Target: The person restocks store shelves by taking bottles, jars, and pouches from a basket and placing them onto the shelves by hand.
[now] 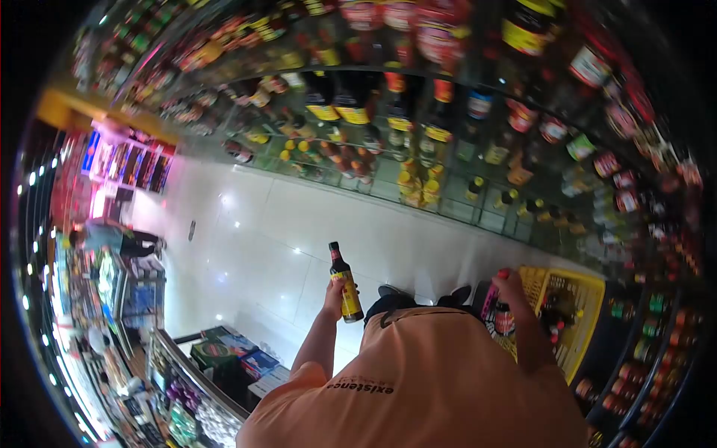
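Observation:
My left hand (337,297) is wrapped round a dark glass bottle (348,295) with a yellow label and a dark cap. It looks like soy sauce and leans slightly over the pale floor. At the right, my right hand (508,283) is closed round the red-capped top of a second dark bottle (505,319) with a red and white label. That bottle hangs at the near side of a yellow plastic crate (595,299). Several dark bottles (559,308) lie inside the crate, partly hidden by my right forearm.
Long glass shelves (358,187) of bottles and jars run along the far side. More bottle racks (635,366) stand at the right. Boxes (237,345) and a chilled display case (179,373) are at lower left. Another person (112,237) stands by a counter at far left.

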`<state>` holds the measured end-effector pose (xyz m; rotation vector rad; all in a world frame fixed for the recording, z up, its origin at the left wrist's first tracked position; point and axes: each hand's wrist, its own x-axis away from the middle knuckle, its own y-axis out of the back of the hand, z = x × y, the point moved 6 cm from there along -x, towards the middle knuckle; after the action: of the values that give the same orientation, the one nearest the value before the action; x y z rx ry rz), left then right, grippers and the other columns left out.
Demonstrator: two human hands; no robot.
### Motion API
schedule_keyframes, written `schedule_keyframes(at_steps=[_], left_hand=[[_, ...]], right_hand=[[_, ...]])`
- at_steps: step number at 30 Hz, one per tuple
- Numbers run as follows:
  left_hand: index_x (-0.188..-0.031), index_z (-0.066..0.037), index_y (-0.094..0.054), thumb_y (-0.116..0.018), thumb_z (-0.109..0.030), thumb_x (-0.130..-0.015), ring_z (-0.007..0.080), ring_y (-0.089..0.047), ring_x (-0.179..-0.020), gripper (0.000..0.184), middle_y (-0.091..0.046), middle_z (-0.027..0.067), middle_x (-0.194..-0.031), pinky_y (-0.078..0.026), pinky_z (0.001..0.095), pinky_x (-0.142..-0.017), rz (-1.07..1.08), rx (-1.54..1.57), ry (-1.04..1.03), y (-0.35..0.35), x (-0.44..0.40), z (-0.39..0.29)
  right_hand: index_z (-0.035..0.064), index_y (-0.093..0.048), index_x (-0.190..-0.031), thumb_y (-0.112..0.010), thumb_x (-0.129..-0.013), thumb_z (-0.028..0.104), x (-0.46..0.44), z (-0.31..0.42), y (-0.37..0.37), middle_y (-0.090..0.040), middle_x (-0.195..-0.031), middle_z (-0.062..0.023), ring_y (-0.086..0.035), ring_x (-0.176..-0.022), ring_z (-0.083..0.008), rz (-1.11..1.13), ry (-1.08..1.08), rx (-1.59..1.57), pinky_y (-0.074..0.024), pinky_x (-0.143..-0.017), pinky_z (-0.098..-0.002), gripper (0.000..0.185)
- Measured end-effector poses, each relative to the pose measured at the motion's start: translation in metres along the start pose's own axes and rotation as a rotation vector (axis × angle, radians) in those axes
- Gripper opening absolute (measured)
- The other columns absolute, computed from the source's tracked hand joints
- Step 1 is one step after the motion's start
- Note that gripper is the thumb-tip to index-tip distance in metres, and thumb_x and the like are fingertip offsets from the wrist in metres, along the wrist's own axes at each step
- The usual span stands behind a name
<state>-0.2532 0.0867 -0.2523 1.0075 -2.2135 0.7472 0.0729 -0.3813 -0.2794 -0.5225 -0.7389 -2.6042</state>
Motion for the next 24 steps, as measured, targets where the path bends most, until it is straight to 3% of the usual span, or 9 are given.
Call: schedule_keyframes(at_steps=[2,4,5,6,8,10,15,19,24], left_hand=[[-0.115,-0.008,-0.050,-0.059,-0.037,-0.095,0.0239,-0.066,-0.074,0.036,-0.064,0.0110,-0.087,-0.057,0.0387,-0.067,-0.025,-0.002,0.018,0.041,0.005,0.004],[-0.119,-0.010,-0.047,-0.052,-0.038,-0.098,0.0257,-0.066,-0.077,0.035,-0.062,0.0121,-0.091,-0.057,0.0423,-0.068,-0.075,-0.054,0.069,0.103,0.005,0.026],[-0.116,-0.010,-0.047,-0.052,-0.038,-0.098,0.0258,-0.065,-0.075,0.034,-0.062,0.0120,-0.089,-0.057,0.0421,-0.067,-0.117,-0.052,0.089,0.131,0.010,0.038],[-0.111,-0.009,-0.049,-0.056,-0.038,-0.097,0.0241,-0.065,-0.070,0.033,-0.061,0.0101,-0.084,-0.057,0.0404,-0.064,-0.162,0.013,0.101,0.157,0.021,0.048],[-0.104,-0.009,-0.052,-0.060,-0.040,-0.096,0.0232,-0.064,-0.064,0.033,-0.060,0.0086,-0.078,-0.056,0.0396,-0.060,-0.250,0.096,0.125,0.213,0.039,0.075],[-0.103,-0.009,-0.053,-0.061,-0.042,-0.095,0.0250,-0.064,-0.062,0.035,-0.060,0.0099,-0.078,-0.056,0.0414,-0.058,-0.351,0.164,0.183,0.272,0.059,0.116],[-0.101,-0.007,-0.054,-0.063,-0.045,-0.092,0.0282,-0.064,-0.059,0.040,-0.061,0.0121,-0.076,-0.056,0.0440,-0.056,-0.529,0.274,0.284,0.355,0.120,0.170],[-0.100,-0.006,-0.055,-0.064,-0.048,-0.091,0.0284,-0.064,-0.059,0.043,-0.062,0.0124,-0.075,-0.056,0.0455,-0.056,-0.501,0.307,0.351,0.355,0.139,0.145],[-0.111,-0.009,-0.052,-0.064,-0.058,-0.089,0.0282,-0.067,-0.070,0.055,-0.065,0.0124,-0.083,-0.058,0.0450,-0.063,-0.527,0.525,0.340,0.353,0.097,0.122]], right_hand=[[0.0004,-0.065,-0.096,-0.072,-0.076,0.021,0.021,0.046,-0.036,-0.067,-0.079,-0.0092,-0.066,-0.071,-0.0196,0.132,-0.155,0.239,-0.0539,-0.065,-0.0349,0.030],[0.0024,-0.065,-0.096,-0.072,-0.075,0.020,-0.018,-0.056,-0.079,-0.067,-0.074,-0.0097,-0.065,-0.063,-0.0202,0.164,-0.074,0.420,-0.0535,-0.059,-0.0366,0.029],[0.0044,-0.065,-0.095,-0.072,-0.075,0.018,-0.010,-0.044,-0.091,-0.065,-0.072,-0.0093,-0.064,-0.059,-0.0209,0.188,-0.003,0.498,-0.0527,-0.055,-0.0368,0.025],[0.0042,-0.065,-0.092,-0.072,-0.076,0.015,0.005,-0.037,-0.102,-0.063,-0.069,-0.0094,-0.062,-0.057,-0.0229,0.265,-0.346,0.233,-0.0509,-0.051,-0.0397,0.020],[0.0034,-0.064,-0.090,-0.072,-0.078,0.013,-0.015,-0.072,-0.122,-0.062,-0.070,-0.0110,-0.061,-0.056,-0.0243,0.327,-0.208,0.479,-0.0503,-0.047,-0.0427,0.018],[0.0029,-0.065,-0.107,-0.067,-0.085,0.018,0.031,0.009,-0.135,-0.063,-0.087,-0.0139,-0.068,-0.084,-0.0273,0.370,-0.553,0.417,-0.0578,-0.066,-0.0429,0.026],[0.0010,-0.066,-0.094,-0.071,-0.078,0.015,-0.026,-0.065,-0.202,-0.062,-0.068,-0.0134,-0.063,-0.056,-0.0269,0.585,-0.240,0.595,-0.0552,-0.051,-0.0432,0.021],[-0.0008,-0.064,-0.101,-0.069,-0.081,0.018,0.005,0.115,-0.265,-0.061,-0.068,-0.0125,-0.064,-0.057,-0.0238,0.533,-0.266,0.681,-0.0539,-0.051,-0.0396,0.028],[0.0000,-0.066,-0.101,-0.069,-0.079,0.019,-0.047,0.163,-0.345,-0.060,-0.063,-0.0103,-0.062,-0.051,-0.0229,0.495,-0.252,0.490,-0.0529,-0.049,-0.0384,0.029]])
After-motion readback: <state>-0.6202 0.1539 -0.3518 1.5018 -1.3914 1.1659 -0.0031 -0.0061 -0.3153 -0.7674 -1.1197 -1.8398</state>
